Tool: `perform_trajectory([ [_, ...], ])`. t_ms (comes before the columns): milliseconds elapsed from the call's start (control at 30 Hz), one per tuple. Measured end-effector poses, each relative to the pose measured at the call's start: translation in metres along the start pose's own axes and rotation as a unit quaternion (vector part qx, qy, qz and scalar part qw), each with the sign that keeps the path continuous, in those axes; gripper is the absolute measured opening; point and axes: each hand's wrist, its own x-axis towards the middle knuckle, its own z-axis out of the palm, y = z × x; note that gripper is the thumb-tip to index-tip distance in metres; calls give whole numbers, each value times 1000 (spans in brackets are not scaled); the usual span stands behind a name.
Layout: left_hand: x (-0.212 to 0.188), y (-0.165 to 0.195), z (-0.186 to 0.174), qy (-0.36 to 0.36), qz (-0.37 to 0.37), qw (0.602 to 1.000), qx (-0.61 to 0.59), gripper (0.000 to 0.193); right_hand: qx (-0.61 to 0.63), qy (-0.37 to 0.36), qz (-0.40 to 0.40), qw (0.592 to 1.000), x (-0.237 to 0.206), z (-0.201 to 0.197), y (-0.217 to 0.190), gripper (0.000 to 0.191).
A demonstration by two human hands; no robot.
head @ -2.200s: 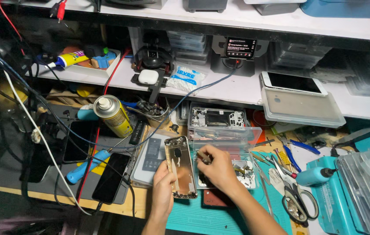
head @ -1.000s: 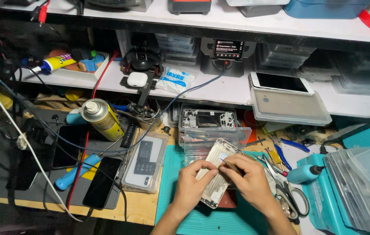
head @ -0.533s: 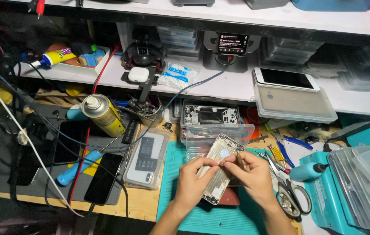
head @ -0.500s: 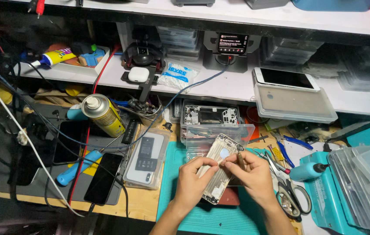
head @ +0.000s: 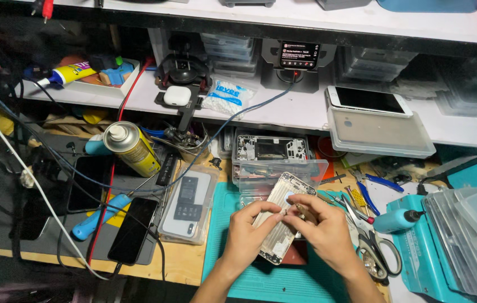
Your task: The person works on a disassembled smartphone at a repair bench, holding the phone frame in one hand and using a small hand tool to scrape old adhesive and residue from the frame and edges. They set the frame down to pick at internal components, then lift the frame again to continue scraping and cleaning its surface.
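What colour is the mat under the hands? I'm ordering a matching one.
Teal mat, clearest in the head view.

You're at a phone repair bench, a cluttered workshop: a teal work mat (head: 261, 278) under your hands, scissors (head: 377, 251) and blue-handled pliers (head: 374, 188) at the side, a spray can (head: 132, 147), loose phones (head: 134, 230), a stripped phone frame (head: 272, 149), parts drawers (head: 233, 51) on the shelf.

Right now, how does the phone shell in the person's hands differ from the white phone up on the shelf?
The phone shell is a silver back housing, tilted, held by the left hand and right hand over the teal mat. The white phone looks whole, lying flat, screen up, untouched. Both are slim rectangles.
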Motion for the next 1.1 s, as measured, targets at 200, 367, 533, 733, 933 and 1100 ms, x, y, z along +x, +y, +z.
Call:
perform_trajectory([
  [200,0,2,0,-3,25,1000,1,17,-21,-13,-7,1000,1,-2,-1,31],
  [367,0,5,-1,-7,26,999,30,16,-37,-11,0,999,1,-2,-3,28],
  [533,0,7,-2,-3,38,999,35,15,-94,-2,1,996,-1,-2,-5,27],
  [733,-1,4,-2,-2,36,999,30,13,-130,-6,-22,991,-1,-2,-5,26],
  [933,-1,-3,-2,11,33,999,27,13,-35,-20,-48,998,-3,0,-8,26],
  [1100,0,-9,-1,25,30,999,32,12,-186,19,-100,977,-4,1,-18,23],
])
